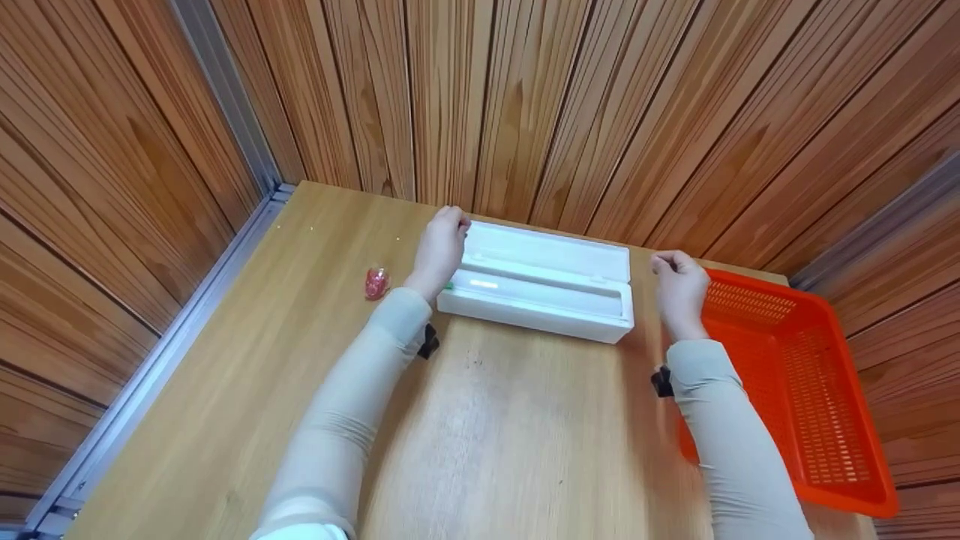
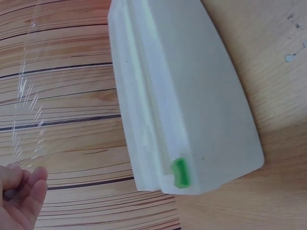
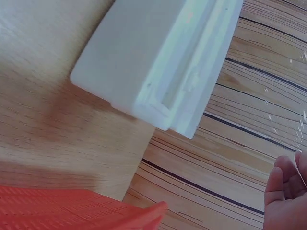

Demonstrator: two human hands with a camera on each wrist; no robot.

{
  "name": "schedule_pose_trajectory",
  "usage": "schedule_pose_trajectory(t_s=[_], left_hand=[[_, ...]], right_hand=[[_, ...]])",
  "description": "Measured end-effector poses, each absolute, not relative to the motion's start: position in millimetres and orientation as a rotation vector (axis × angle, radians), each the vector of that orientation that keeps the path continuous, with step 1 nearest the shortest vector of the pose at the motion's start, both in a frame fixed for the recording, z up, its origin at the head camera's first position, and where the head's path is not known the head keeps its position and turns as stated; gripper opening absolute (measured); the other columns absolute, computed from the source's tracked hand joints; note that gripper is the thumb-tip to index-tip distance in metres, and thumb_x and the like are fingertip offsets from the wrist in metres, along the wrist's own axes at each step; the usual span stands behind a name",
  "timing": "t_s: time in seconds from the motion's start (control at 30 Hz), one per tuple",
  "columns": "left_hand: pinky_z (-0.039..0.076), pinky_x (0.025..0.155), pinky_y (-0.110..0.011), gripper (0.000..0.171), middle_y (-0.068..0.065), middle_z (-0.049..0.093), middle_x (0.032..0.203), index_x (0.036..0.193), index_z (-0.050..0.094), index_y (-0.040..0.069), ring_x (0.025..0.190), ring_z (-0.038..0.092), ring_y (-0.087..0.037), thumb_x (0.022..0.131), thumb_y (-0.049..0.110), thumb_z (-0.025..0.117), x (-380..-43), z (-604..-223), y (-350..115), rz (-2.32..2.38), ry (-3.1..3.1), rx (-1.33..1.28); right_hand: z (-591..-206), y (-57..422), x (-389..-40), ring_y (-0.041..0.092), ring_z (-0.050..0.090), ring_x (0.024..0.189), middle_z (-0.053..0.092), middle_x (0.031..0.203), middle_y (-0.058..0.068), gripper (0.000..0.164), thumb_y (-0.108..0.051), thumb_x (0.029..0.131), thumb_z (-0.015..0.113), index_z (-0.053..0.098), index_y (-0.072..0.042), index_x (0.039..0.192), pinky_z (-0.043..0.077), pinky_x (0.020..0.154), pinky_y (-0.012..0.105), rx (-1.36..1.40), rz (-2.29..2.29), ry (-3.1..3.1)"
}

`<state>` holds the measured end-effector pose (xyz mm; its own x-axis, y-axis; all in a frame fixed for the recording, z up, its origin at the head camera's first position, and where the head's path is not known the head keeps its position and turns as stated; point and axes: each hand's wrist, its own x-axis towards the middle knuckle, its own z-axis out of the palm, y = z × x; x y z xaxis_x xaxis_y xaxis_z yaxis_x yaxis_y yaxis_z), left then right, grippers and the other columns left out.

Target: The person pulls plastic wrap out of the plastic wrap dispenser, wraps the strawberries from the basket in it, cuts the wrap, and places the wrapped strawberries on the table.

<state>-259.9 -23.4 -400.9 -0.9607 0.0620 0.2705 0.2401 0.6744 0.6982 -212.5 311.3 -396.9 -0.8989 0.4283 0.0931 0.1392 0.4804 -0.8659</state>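
Note:
A long white cling film dispenser (image 1: 536, 315) lies on the table with its lid (image 1: 547, 251) raised. A small green piece (image 2: 181, 173) sits at its left end. Above that end, my left hand (image 1: 442, 251) pinches the edge of a clear sheet of cling film (image 2: 25, 96). My right hand (image 1: 684, 292) is off the dispenser's right end, fingers curled, and pinches the film's other side. Glints of film (image 3: 302, 125) show above the right fingers in the right wrist view. In the head view the film between the hands can hardly be made out.
An orange plastic basket (image 1: 840, 390) stands at the right, beneath and beside the right forearm. A small red item in clear wrapping (image 1: 376, 283) lies left of the left hand. Wood-patterned walls (image 1: 517, 97) close off the back and sides of the table (image 1: 510, 435).

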Motion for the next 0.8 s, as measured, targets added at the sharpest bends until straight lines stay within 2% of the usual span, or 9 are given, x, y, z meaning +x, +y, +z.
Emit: schedule_pose_trajectory(t_s=[0.2, 0.37, 0.5, 0.8], left_hand=[[0.047, 0.074, -0.023, 0.011, -0.001, 0.054, 0.092, 0.091, 0.054, 0.010, 0.086, 0.055, -0.013, 0.091, 0.012, 0.044, -255.0, -391.8, -25.4, -1.244, -2.615, -0.221], [0.047, 0.074, -0.022, 0.011, 0.001, 0.053, 0.091, 0.092, 0.054, 0.009, 0.084, 0.054, -0.011, 0.091, 0.011, 0.043, -253.4, -383.8, -25.3, -1.335, -2.559, -0.188], [0.047, 0.073, -0.021, 0.011, 0.001, 0.053, 0.090, 0.091, 0.054, 0.009, 0.084, 0.054, -0.010, 0.091, 0.013, 0.044, -253.7, -377.5, -24.3, -1.372, -2.520, -0.176], [0.047, 0.072, -0.018, 0.010, 0.002, 0.054, 0.091, 0.091, 0.054, 0.012, 0.084, 0.055, -0.008, 0.090, 0.017, 0.046, -252.2, -364.3, -22.4, -1.403, -2.455, -0.176]], right_hand=[[-386.7, 311.0, -209.7, 0.012, 0.049, 0.085, 0.057, 0.092, -0.001, 0.027, -0.034, 0.087, 0.048, 0.061, -0.014, 0.098, 0.044, 0.079, 0.019, -0.442, 1.422, -2.379], [-377.0, 310.4, -209.1, 0.010, 0.052, 0.084, 0.058, 0.088, -0.004, 0.026, -0.032, 0.086, 0.050, 0.062, -0.012, 0.098, 0.045, 0.084, 0.025, -0.381, 1.447, -2.327], [-369.1, 310.7, -210.3, 0.015, 0.055, 0.086, 0.058, 0.085, -0.007, 0.024, -0.030, 0.085, 0.051, 0.062, -0.012, 0.097, 0.046, 0.087, 0.028, -0.362, 1.484, -2.286], [-349.8, 312.1, -210.2, 0.007, 0.055, 0.077, 0.060, 0.078, -0.009, 0.020, -0.023, 0.085, 0.054, 0.065, -0.010, 0.094, 0.046, 0.078, 0.019, -0.349, 1.490, -2.216]])
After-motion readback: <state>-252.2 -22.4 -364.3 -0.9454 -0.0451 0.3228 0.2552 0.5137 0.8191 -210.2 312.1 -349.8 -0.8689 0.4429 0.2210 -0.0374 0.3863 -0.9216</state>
